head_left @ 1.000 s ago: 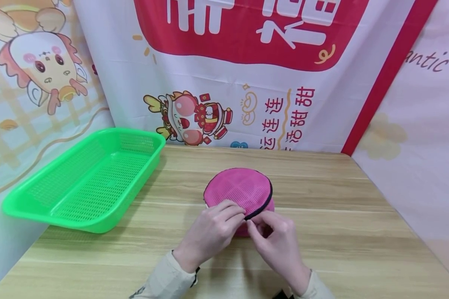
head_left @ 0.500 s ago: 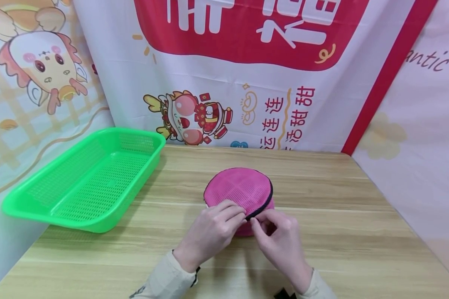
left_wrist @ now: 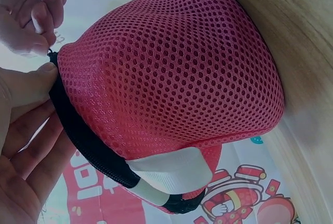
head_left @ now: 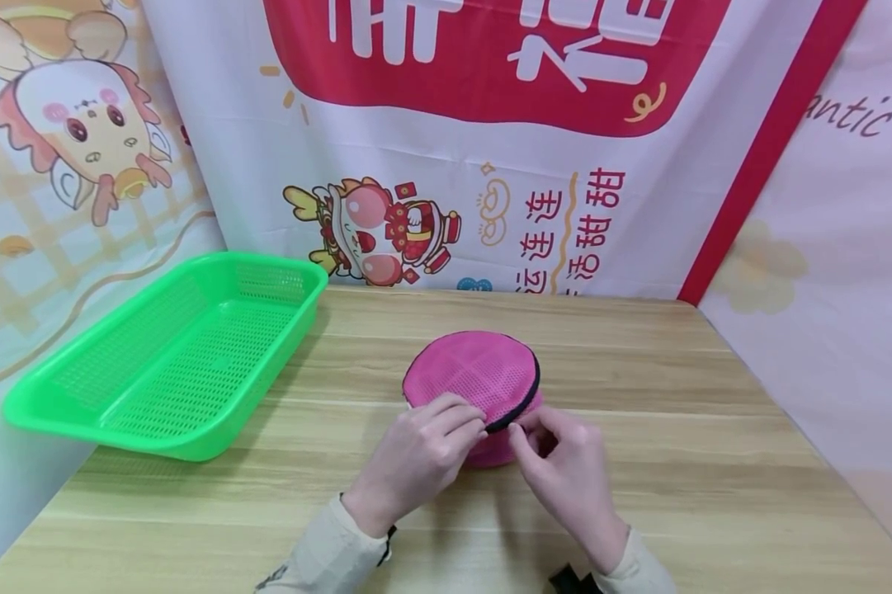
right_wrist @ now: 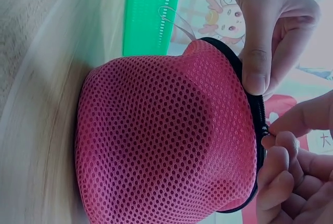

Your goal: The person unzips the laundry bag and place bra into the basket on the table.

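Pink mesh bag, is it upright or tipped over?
The bag is upright: its base rests on the table, its round top faces up.

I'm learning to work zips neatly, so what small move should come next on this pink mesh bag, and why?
Probably slide the zipper pull a little along the black zipper band, away from the left hand: the right hand appears to pinch the pull, while the left pinches the band nearby, which should steady the pink mesh bag.
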`<act>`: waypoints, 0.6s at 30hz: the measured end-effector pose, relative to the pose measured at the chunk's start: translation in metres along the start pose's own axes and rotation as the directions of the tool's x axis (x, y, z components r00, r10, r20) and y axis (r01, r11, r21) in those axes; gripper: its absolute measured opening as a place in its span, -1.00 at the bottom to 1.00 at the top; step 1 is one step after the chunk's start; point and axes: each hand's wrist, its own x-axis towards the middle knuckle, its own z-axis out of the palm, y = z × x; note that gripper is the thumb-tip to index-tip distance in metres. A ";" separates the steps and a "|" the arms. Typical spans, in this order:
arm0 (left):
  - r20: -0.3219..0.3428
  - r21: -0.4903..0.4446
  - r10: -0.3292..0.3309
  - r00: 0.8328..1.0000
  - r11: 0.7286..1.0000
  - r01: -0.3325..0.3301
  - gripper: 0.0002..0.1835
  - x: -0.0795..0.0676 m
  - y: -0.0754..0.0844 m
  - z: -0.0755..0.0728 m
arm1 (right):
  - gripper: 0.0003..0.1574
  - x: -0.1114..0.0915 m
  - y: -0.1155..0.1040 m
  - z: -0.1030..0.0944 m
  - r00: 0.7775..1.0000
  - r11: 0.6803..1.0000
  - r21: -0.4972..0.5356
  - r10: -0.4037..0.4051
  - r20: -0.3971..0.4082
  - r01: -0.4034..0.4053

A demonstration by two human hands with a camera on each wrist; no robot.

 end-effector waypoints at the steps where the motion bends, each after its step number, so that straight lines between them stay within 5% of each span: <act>1: -0.003 -0.004 0.000 1.000 1.000 0.000 -0.86 0.000 0.000 0.000 | -0.79 0.000 0.000 0.000 1.000 1.000 0.003 -0.005 0.011 0.005; 10: -0.026 -0.010 0.002 1.000 1.000 -0.002 -0.83 0.000 0.001 0.003 | -0.77 -0.002 -0.002 0.002 0.996 0.996 0.075 -0.046 0.079 0.040; 18: -0.008 -0.001 0.002 1.000 1.000 -0.002 -0.86 0.000 0.001 -0.001 | -0.80 -0.005 -0.001 0.007 0.988 0.998 0.014 -0.057 0.141 0.055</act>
